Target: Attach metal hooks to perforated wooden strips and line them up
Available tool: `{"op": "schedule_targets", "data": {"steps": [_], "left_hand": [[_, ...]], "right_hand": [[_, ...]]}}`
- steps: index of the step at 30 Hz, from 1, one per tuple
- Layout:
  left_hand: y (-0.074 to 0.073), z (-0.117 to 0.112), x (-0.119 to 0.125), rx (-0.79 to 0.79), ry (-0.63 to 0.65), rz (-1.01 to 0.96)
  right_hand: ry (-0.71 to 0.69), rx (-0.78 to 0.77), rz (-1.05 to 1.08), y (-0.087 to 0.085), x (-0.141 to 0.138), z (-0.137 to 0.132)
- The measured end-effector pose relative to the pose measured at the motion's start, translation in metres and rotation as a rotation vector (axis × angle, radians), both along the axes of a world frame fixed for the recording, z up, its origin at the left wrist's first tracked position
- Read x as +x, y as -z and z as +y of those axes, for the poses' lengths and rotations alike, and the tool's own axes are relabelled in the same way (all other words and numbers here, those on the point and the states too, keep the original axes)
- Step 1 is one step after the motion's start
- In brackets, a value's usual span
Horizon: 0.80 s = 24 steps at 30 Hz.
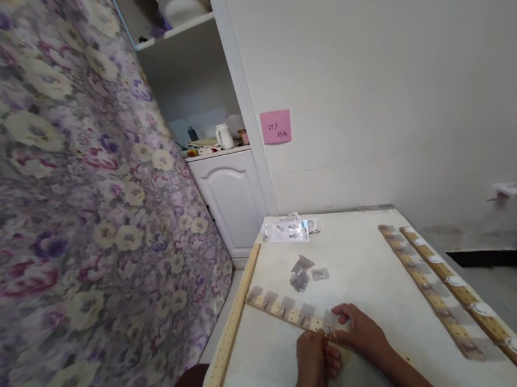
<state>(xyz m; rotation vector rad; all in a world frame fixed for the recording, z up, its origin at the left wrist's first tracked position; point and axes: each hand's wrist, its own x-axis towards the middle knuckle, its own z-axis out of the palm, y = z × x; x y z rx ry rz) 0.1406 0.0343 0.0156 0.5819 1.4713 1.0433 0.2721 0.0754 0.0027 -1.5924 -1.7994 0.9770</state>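
Note:
On the white table a wooden strip with a row of small clear adhesive hooks lies slanted in front of me. My left hand and my right hand meet at its near end. Both pinch at a small clear hook there, fingers curled and pressed together. Loose clear hook pieces lie a little beyond the strip, and a clear packet of hooks rests at the table's far edge.
A long perforated wooden strip lies along the table's left edge. Two more wooden strips with hooks lie at the right. A floral curtain hangs left. A white cabinet and a pink note are behind.

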Motion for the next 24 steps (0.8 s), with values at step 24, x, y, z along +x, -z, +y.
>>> {"op": "schedule_targets", "data": {"steps": [24], "left_hand": [[0.018, 0.002, -0.01, 0.065, 0.145, 0.075]], "right_hand": [[-0.027, 0.075, 0.204, -0.004, 0.038, 0.054]]}}
